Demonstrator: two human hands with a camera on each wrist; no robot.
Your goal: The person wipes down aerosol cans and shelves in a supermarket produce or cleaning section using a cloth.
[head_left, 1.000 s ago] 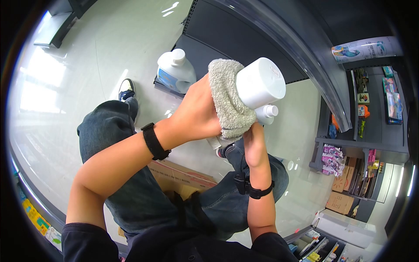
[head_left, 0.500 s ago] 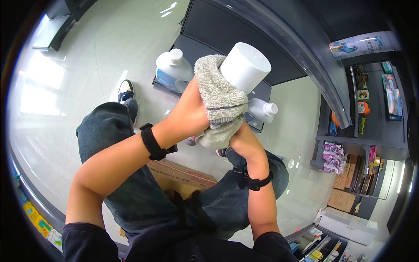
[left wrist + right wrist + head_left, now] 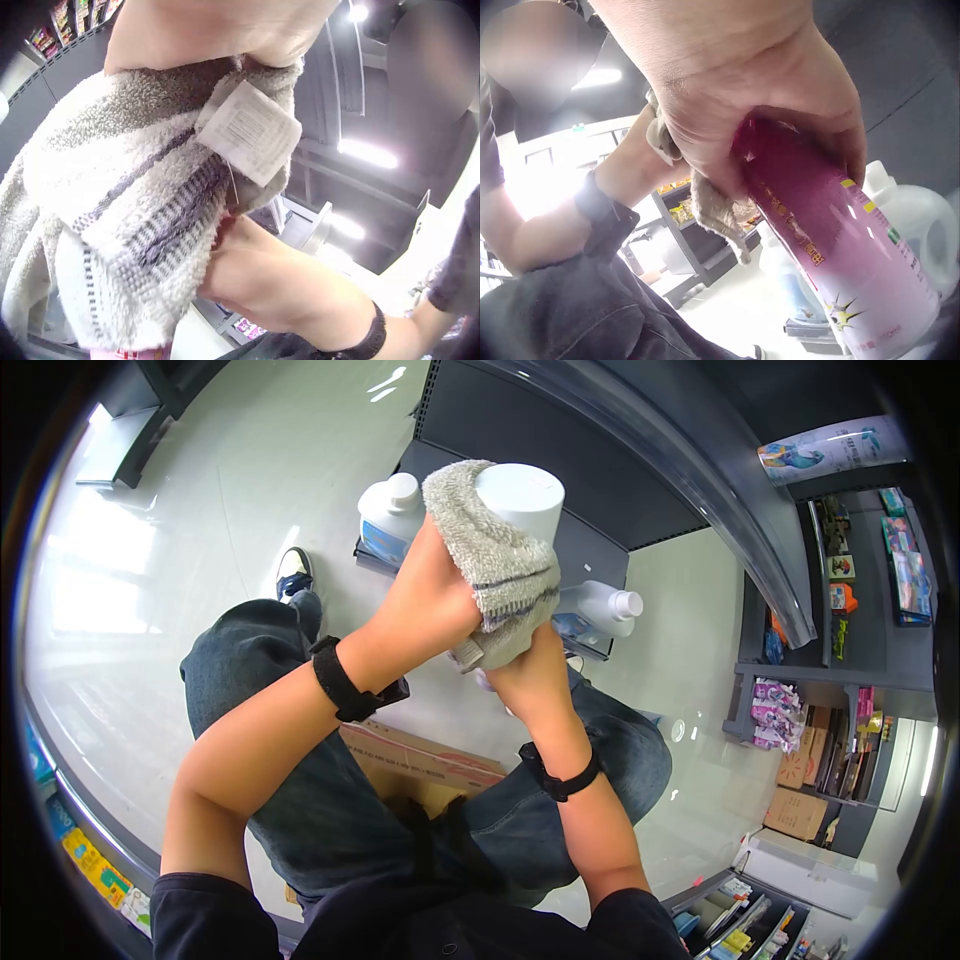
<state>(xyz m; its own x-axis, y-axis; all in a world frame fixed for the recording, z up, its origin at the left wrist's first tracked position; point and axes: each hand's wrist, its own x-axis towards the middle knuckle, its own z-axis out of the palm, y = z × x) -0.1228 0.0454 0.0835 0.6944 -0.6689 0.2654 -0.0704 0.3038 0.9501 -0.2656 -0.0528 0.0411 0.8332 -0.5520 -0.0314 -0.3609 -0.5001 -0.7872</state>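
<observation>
A pink-and-white cylindrical can is held up between both hands, its plain white end uppermost in the head view. My left hand grips a grey terry towel with dark stripes, wrapped around the can's side. A white tag hangs from the towel in the left wrist view. Below the towel, my right hand curls its fingers around the can. The right wrist view shows its purple part in that grip, fading to pale pink with printed lettering. In the head view, towel and hands hide most of the can.
Two white jugs with blue labels, a left one and a right one, stand on the low dark shelf ahead. A cardboard box lies between the legs. Stocked shelves line the right side.
The towel and can have shifted left, and the white end has swung leftward, more upright. My right hand has moved left and up beneath the towel, uncovering more of the right jug.
</observation>
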